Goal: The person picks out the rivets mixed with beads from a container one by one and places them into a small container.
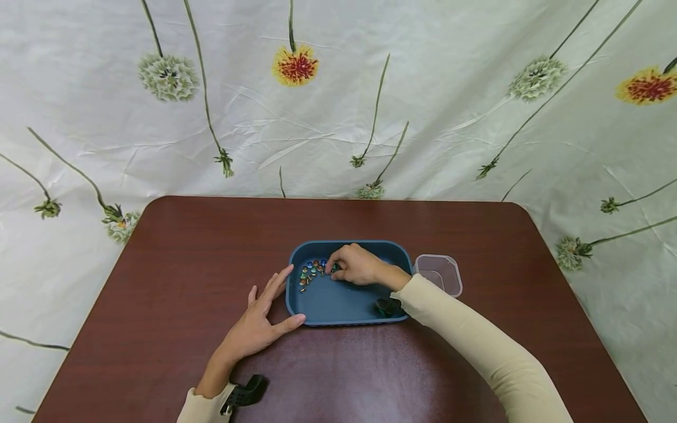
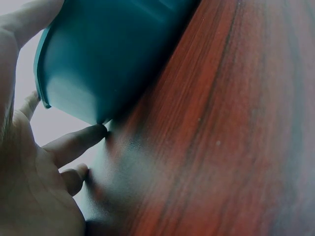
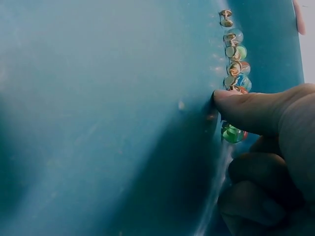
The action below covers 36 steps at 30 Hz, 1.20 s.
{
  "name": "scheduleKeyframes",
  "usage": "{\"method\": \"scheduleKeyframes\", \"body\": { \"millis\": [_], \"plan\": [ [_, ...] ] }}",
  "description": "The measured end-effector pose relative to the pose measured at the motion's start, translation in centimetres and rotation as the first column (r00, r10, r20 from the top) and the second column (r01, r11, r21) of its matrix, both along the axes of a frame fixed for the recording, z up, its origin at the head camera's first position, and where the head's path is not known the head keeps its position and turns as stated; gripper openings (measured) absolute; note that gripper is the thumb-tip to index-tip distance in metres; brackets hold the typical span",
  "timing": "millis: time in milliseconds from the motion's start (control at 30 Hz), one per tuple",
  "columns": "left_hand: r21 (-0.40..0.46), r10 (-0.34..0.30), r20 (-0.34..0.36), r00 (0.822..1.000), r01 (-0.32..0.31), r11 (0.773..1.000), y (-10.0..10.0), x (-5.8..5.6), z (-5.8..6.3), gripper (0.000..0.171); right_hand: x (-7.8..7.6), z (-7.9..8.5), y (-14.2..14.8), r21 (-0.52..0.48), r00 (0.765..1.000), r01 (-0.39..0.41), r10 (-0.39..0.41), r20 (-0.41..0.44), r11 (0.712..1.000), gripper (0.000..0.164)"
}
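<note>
A blue tray (image 1: 338, 308) lies on the table. Inside it, along the left and back, several small gold-coloured studs with clear coloured glass heads (image 1: 308, 272) are grouped; the right wrist view shows such studs (image 3: 236, 68) in a row by the tray wall. My right hand (image 1: 359, 265) reaches in from the right, its thumb and forefinger closed together at the row's end around a green-headed stud (image 3: 231, 133). The other fingers are curled, and the forefinger's tip is hidden there. My left hand (image 1: 259, 323) is spread along the tray's left side, its thumb and fingertips at the rim.
A clear plastic box (image 1: 439, 275) stands against the tray's right side. Black wrist cameras sit at both wrists, the right camera (image 1: 388, 306) over the tray's front right corner. The dark red table (image 1: 211, 264) meets a flowered white cloth (image 1: 328, 129) behind.
</note>
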<state>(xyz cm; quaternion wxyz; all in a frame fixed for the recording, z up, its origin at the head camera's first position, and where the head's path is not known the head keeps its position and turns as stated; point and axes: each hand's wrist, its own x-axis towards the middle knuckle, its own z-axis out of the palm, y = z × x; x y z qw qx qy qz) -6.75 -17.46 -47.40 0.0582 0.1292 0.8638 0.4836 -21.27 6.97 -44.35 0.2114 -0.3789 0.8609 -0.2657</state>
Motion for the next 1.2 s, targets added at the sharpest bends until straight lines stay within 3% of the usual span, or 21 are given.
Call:
{"method": "scheduleKeyframes", "body": {
  "millis": [233,1200],
  "plan": [
    [-0.004,-0.001,0.000,1.000,0.001,1.000,0.1,-0.1,0.1,0.094,-0.2,-0.1,0.1,0.001,0.999,-0.005,0.005,0.049,1.000,0.013],
    [-0.011,-0.001,-0.007,1.000,0.001,1.000,-0.1,-0.6,0.2,0.095,-0.5,0.9,1.0,-0.052,0.999,0.001,0.001,0.043,0.999,0.015]
  ]
}}
